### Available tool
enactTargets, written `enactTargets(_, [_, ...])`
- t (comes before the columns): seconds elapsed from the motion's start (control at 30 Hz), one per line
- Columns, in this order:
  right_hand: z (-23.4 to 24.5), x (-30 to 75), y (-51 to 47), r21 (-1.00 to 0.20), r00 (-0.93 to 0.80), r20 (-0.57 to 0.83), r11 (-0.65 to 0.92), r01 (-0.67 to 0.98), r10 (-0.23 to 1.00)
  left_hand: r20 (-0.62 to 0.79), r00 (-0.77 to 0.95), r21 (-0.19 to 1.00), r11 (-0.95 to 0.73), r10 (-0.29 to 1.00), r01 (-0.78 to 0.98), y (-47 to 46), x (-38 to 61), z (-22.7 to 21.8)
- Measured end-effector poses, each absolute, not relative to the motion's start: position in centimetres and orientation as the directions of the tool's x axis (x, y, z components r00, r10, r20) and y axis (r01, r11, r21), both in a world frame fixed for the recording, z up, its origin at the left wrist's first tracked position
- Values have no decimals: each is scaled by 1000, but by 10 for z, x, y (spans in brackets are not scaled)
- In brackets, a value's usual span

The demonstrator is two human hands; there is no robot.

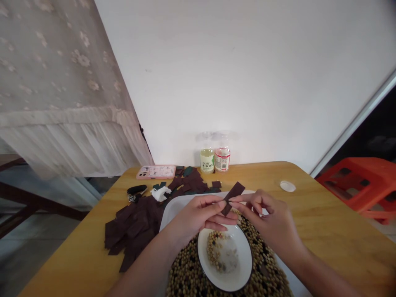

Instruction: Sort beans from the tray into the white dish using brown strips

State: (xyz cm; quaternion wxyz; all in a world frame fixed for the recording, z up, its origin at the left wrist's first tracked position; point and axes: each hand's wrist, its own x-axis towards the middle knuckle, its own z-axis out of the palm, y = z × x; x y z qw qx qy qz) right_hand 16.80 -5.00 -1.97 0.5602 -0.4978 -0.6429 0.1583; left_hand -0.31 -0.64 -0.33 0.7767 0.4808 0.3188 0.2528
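Two grips, head view: my left hand (206,213) and right hand (272,216) pinch one dark strip (236,191).
Strip: slants near the white bowl (246,260).
Bowl: sits on tan and dark balls (185,272) in the tray (172,203).
Dark pieces (140,227): heaped at my left.

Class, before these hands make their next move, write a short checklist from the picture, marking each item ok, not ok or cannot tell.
1. Dark brown flat rectangular strip held: ok, pinched in the left hand.
2. Right hand gripping the strip: cannot tell; its fingertips meet at it.
3. White round dark-rimmed bowl upright: ok, resting on small round tan and black pieces in the white tray.
4. Loose dark brown flat pieces neatly stacked: not ok, heaped left of the tray.
5. Clear bottle with pale green label upright: ok, near the wall.
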Motion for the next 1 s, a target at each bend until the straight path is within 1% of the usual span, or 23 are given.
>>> enactTargets(0.23, [-16,166,-55,-710,164,632,480,516,758,-255,679,898,429,688,-97,-7,-2,-2])
enactTargets(0.33, [-18,164,-57,-669,121,658,503,547,743,-258,662,893,436,704,-114,-7,-2,-3])
enactTargets(0.47, [-20,164,-59,-555,28,720,552,622,693,-275,650,881,456,708,-124,-7,-3,-4])
enactTargets(0.63, [-20,164,-60,-546,56,729,531,648,682,-279,648,876,464,709,-130,-8,-1,-5])
enactTargets(0.73, [-19,163,-60,-472,-1,764,560,681,646,-280,645,868,474,711,-146,-9,-1,-6])
enactTargets(0.87, [-17,163,-60,-427,34,799,527,735,600,-266,647,876,460,715,-147,-10,0,-5])
enactTargets(0.9, [-17,163,-60,-411,23,807,534,739,589,-263,646,877,456,716,-148,-11,0,-5])
enactTargets(1.0, [-16,162,-62,-328,-88,831,612,719,549,-264,652,881,452,711,-137,-12,1,-3])
